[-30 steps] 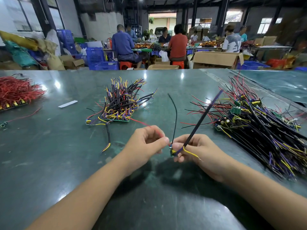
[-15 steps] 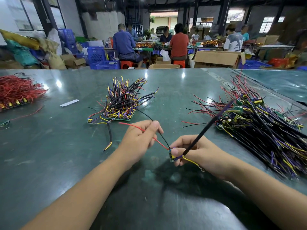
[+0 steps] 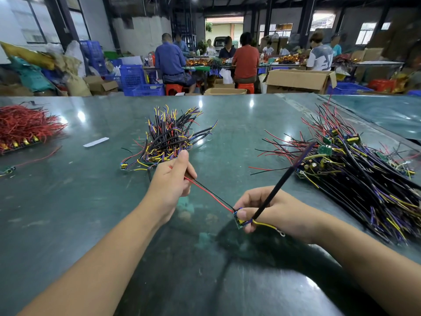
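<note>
Straightening the red and black leads (image 3: 209, 194): left hand (image 3: 170, 183) pinches them taut, right hand (image 3: 273, 213) grips the small circuit board (image 3: 239, 221) over the tabletop (image 3: 91, 213) — pull evenly, in line, so nothing tears at the board.

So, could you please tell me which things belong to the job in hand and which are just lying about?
In hand: circuit board, gripped by the right hand; its red and black wires, pinched by the left hand; its black sleeved lead.
Lying about: middle pile, right pile, red wire pile, white strip.
</note>
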Tool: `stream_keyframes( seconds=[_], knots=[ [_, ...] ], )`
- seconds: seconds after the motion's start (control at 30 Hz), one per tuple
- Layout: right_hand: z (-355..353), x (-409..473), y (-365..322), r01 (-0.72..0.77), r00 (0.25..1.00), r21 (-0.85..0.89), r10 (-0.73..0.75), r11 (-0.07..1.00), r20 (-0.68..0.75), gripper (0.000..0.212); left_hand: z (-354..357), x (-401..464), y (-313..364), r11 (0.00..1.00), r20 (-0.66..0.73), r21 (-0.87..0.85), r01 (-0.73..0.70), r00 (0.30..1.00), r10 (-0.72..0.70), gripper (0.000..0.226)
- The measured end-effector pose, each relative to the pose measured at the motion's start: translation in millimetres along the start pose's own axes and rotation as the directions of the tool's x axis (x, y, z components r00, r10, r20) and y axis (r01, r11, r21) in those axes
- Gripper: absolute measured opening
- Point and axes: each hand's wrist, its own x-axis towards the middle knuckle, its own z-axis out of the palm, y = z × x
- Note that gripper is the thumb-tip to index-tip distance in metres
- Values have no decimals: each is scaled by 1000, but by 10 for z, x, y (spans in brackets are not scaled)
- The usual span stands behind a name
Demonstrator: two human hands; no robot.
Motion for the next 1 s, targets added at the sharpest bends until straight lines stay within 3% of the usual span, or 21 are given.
stream_keyframes(
  seconds=[0.1, 0.17, 0.23, 0.33, 0.47, 0.53, 0.67, 0.9, 1.0],
  knots=[
    [7, 8, 3, 27, 999, 9, -27, 1000, -19, 3, 11, 2, -21, 995, -54, -88, 45, 997, -50, 53],
    [12, 6, 18, 66, 997, 23, -64, 998, -51, 4, 5, -21, 1, 978, -4, -184, 103, 994, -105, 53],
    [23, 11, 26, 111, 989, 56, -105, 992, -100, 7, 3, -59, 27, 968, 137, -195, 160, 981, -135, 56],
    [41, 26, 20, 135, 983, 149, -113, 980, -148, 19, 69, -153, -7, 978, 385, -67, 199, 909, -159, 93],
    [49, 21, 0, 135, 985, 116, -120, 984, -126, 18, 162, -231, -58, 974, 531, -30, 224, 829, -175, 105],
    [51, 15, -3, 133, 986, 103, -121, 986, -114, 16, 171, -225, -50, 967, 512, -64, 246, 840, -180, 92],
    [45, 9, -10, 111, 991, 90, -103, 990, -85, 18, 169, -170, -52, 991, 299, -22, 129, 947, -117, 44],
    [35, 9, 33, 93, 993, 7, -93, 996, -70, 13, 9, -21, 49, 985, 41, -101, 143, 989, -140, 53],
    [34, 19, 40, 95, 993, -4, -95, 996, -65, 13, -23, -8, 45, 983, -1, -91, 162, 987, -163, 55]
  ],
)
